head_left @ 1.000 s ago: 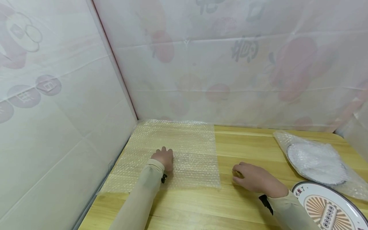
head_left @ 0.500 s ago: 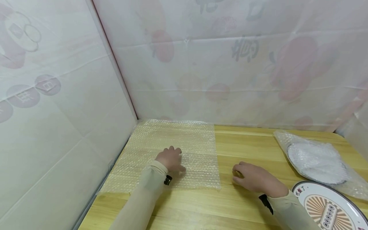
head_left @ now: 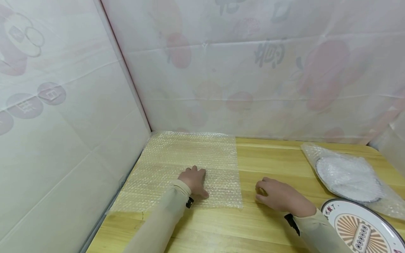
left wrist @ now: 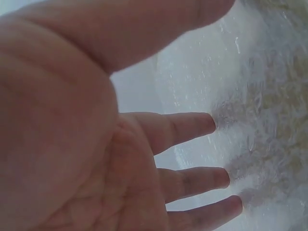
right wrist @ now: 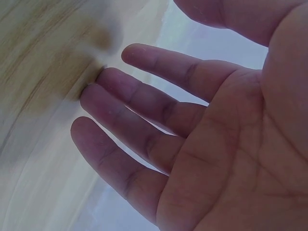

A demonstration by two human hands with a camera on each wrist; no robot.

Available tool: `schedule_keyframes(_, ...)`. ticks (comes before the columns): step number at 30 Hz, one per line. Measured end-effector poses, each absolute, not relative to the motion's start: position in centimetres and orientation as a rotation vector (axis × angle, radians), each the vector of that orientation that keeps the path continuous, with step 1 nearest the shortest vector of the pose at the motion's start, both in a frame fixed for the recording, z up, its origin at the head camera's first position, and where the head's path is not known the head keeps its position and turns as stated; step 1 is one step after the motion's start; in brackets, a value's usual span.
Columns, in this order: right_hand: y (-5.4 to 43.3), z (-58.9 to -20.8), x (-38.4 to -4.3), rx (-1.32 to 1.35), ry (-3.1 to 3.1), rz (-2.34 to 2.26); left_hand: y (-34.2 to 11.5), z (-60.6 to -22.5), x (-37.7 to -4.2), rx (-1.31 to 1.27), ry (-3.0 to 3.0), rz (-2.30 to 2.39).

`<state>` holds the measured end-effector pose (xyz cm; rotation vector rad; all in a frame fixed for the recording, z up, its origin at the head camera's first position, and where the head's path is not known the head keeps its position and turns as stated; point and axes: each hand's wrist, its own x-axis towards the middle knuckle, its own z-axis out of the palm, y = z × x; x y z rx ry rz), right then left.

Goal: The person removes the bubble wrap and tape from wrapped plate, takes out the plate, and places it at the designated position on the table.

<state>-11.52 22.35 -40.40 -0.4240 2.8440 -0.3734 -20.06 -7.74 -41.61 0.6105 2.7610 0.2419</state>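
A sheet of clear bubble wrap (head_left: 190, 151) lies flat on the left part of the wooden table. Over its front half is my left hand (head_left: 193, 181), fingers spread and thumb pointing right. In the left wrist view the fingertips (left wrist: 204, 122) meet the bubble wrap, and nothing sits in the palm. To the right of the sheet, my right hand (head_left: 283, 195) is low over the bare wood with its fingers loosely bent. The right wrist view shows that palm (right wrist: 216, 159) holding nothing, with fingertips at the wood.
A printed plate (head_left: 360, 228) with a dark rim stands at the front right, partly behind my right sleeve. Behind it lies a plate wrapped in bubble wrap (head_left: 348, 177). Fabric walls (head_left: 221, 77) close off the table's back and left sides.
My left hand has slid right and slightly toward me over the bubble wrap, its thumb now spread out. The right hand stays in place.
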Motion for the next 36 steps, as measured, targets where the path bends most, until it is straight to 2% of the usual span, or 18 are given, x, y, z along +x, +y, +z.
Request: schedule_keyframes(36,21.99,-41.03,-11.92,-0.443,2.909,-0.282,-7.01,-41.65,-19.3,0.592,2.828,0.109)
